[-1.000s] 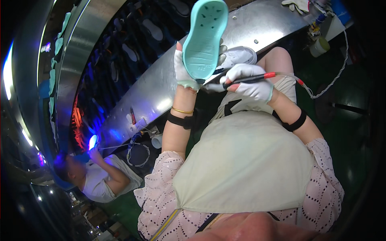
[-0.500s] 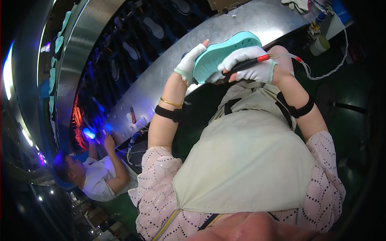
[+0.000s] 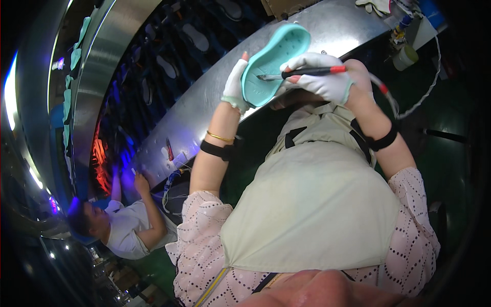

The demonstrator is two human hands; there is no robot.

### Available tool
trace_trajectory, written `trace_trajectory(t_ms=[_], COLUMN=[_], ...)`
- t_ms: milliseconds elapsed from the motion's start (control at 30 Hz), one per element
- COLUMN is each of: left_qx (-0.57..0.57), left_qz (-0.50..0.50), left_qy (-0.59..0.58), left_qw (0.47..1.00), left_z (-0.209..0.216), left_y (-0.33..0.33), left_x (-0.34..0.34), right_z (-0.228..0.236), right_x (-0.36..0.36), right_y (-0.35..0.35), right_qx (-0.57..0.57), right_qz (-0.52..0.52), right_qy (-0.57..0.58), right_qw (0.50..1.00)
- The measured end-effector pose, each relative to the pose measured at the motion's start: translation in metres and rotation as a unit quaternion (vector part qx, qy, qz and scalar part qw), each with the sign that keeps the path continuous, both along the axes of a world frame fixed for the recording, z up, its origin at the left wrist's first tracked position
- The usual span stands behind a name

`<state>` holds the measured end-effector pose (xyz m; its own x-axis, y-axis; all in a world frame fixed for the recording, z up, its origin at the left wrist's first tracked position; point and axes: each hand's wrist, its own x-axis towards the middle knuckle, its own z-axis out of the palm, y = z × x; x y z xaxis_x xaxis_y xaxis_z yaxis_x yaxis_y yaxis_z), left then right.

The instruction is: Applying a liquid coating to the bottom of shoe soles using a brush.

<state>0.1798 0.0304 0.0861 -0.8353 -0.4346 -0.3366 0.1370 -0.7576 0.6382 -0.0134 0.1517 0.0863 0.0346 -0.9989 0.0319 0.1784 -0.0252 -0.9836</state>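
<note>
A turquoise shoe sole (image 3: 279,53), with small holes toward its far end, is tilted above the metal bench edge. My left hand (image 3: 236,82), in a white glove with bare fingertips, grips the sole's left side, thumb up along its rim. In my right hand (image 3: 327,84), gloved the same way, is a brush-like hand tool (image 3: 307,72) with a black and red handle and a pale ferrule. Its dark tip lies over the sole's near half; whether it touches cannot be made out. A hose (image 3: 391,97) trails off behind the handle.
The curved metal bench (image 3: 204,87) runs alongside a dark conveyor carrying several grey soles (image 3: 196,37). White gloves (image 3: 375,6) lie at the far end, near a small pot (image 3: 405,57). A red-handled tool (image 3: 169,149) rests at left, where a co-worker (image 3: 128,225) sits.
The sole has turned so that its inner face and holes show, its far end swinging left. The tool's tip, at its near edge before, is now over that face.
</note>
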Motion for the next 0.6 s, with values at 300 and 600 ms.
trace_trajectory(t_ms=[300, 600], left_qx=[0.085, -0.021], left_qz=[0.089, 0.154], left_qy=[0.24, 0.213], left_qw=[0.963, 0.965], left_z=[-0.021, -0.026], left_y=[0.029, 0.041], left_x=[-0.005, -0.013], right_z=[-0.007, 0.005], right_x=[0.023, 0.038], right_y=[0.001, 0.006], right_qx=[0.022, -0.033], right_qz=[-0.059, -0.001], right_qy=[-0.074, -0.076], right_qw=[0.995, 0.997])
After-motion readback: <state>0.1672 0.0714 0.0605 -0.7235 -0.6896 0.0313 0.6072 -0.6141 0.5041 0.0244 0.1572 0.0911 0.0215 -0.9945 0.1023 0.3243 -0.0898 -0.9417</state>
